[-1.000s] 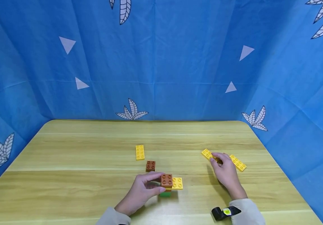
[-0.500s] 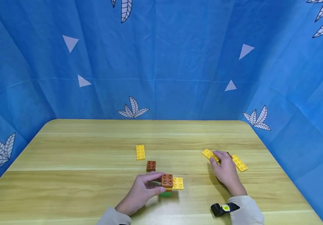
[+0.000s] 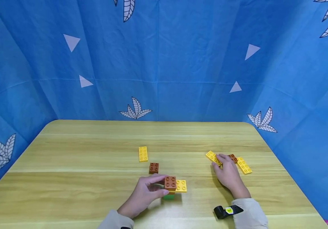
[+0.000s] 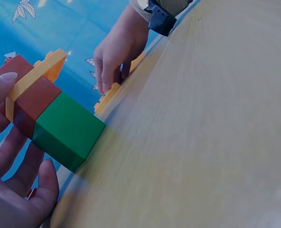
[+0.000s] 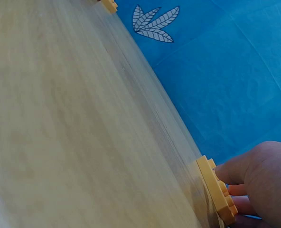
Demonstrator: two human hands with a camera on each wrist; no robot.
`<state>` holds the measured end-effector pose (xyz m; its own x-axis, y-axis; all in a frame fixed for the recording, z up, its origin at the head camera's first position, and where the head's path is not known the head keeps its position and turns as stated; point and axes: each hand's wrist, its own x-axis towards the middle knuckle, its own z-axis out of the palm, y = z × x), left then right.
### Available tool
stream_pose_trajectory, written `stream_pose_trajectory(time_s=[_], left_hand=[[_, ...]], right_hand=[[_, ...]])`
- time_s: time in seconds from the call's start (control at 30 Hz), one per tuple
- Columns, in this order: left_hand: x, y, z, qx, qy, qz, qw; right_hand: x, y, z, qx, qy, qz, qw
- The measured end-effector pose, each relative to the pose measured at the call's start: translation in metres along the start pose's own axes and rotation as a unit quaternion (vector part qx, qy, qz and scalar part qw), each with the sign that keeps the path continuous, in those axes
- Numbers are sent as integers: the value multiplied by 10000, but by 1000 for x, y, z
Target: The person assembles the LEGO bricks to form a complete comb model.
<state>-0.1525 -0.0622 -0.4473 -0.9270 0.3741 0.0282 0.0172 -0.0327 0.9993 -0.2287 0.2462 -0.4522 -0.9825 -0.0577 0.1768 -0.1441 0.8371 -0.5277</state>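
In the head view my left hand [image 3: 145, 195] grips a small stack of toy building bricks between thumb and fingers. A brown brick [image 3: 170, 183] tops it. Under that a yellow plate [image 3: 181, 186] juts out to the right, and the left wrist view shows another brown brick [image 4: 38, 102] beneath, then a green brick [image 4: 67, 130] standing on the table. Further right, my right hand [image 3: 229, 175] pinches a flat yellow eight-stud plate [image 3: 211, 156], its near end partly hidden by the fingers. In the right wrist view this plate [image 5: 214, 187] lies tilted against the table, thumb at its studs.
Just behind the right hand sit a brown brick [image 3: 232, 158] and another yellow plate [image 3: 244, 165]. Left of centre lie a yellow plate [image 3: 143, 154] and a brown brick [image 3: 153, 168]. A blue cloth [image 3: 158, 63] surrounds the wooden table [image 3: 66, 178].
The brown brick behind my right hand has come into fuller view as that hand shifts slightly. My left hand keeps its hold on the stack, unmoved.
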Motion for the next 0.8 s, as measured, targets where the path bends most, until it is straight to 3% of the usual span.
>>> stream_pose_trajectory(time_s=[0.8], left_hand=[[0,-2,0,32,-8,34,10000]], right_hand=[[-3,13,13,-889,690,-505,9924]])
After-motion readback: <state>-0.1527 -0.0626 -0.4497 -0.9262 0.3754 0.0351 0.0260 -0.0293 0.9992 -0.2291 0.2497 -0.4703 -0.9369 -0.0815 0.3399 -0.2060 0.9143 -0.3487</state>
